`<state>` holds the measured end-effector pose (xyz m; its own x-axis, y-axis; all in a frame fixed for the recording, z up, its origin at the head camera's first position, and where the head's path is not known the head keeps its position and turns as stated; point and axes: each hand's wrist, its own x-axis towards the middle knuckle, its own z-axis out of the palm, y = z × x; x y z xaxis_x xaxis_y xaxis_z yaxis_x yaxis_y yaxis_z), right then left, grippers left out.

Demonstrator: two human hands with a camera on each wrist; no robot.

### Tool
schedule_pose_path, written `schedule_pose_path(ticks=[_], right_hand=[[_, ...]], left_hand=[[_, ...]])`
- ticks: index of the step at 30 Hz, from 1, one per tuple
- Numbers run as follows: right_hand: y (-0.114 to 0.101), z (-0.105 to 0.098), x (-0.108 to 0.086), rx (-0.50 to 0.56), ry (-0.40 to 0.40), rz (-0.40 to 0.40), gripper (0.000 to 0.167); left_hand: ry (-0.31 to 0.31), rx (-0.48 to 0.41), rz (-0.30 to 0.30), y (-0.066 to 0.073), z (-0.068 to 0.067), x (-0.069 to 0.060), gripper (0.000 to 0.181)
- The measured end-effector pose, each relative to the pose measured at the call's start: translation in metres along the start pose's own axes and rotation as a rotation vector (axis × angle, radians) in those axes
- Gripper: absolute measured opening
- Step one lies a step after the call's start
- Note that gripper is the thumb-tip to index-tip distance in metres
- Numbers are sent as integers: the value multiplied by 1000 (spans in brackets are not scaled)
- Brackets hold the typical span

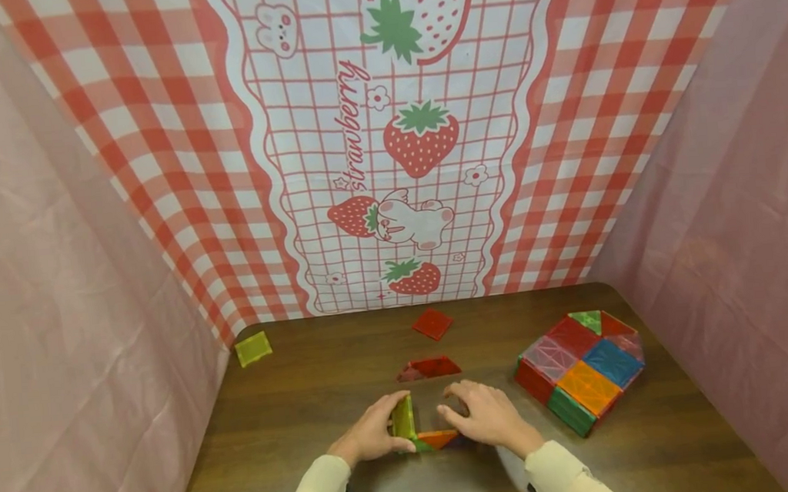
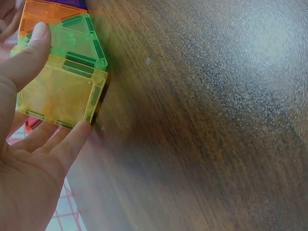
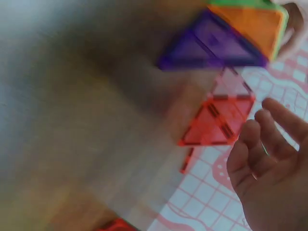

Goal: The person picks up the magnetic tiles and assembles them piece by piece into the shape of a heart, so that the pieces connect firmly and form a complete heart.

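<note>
My left hand (image 1: 375, 430) grips a standing yellow square magnetic tile (image 2: 57, 94), its fingers along one side and its thumb near the joint. Joined to that tile is a short upright wall: a green triangular tile (image 2: 77, 43), an orange triangular tile (image 1: 437, 438) and a purple triangular tile (image 3: 211, 45). At the wall's right end my right hand (image 1: 488, 416) hovers with loosely bent fingers. In the right wrist view, a gap shows between its fingers and the tiles. Beyond both hands stands a red and pinkish tile piece (image 1: 434, 367).
A red square tile (image 1: 432, 324) lies farther back, and a yellow tile (image 1: 254, 349) at the back left corner. On the right stands a multicoloured block of joined tiles (image 1: 589, 389). The wooden table (image 1: 294, 385) meets a strawberry-print cloth (image 1: 427, 220) behind and pink curtains at the sides.
</note>
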<state>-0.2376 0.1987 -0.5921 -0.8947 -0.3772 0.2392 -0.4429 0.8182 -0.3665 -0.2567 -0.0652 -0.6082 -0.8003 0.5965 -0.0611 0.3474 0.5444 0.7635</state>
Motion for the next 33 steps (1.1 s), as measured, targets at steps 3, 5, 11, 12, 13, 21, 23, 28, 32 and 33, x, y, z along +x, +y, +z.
schedule_pose_path(ticks=[3,5,11,12,13,21,23,28,32,33], right_hand=[[3,-7,21,-45,70,0,31],[6,-10,37,-57,80,-10,34],[14,-5,72,-63,-41,48,49],[16,-2,75,-55,-65,69,50],[18,2,76,-42,-84,89,50],[36,29,68,-16,22,147,18],[41,31,65,-10,41,153,13],[51,26,55,10,15,163,9],[56,18,44,49,-6,146,9],[57,15,42,57,-13,136,9]], left_hand=[[4,6,-2,1,0,0,93],[2,10,-11,0,0,0,93],[8,29,-22,0,0,-1,93],[9,30,-21,1,0,0,93],[9,26,-19,1,0,0,94],[18,22,10,3,1,0,94],[24,31,18,2,2,0,95],[38,20,14,0,4,-1,95],[43,-20,5,-1,4,-1,94],[44,-23,3,-2,3,-1,94]])
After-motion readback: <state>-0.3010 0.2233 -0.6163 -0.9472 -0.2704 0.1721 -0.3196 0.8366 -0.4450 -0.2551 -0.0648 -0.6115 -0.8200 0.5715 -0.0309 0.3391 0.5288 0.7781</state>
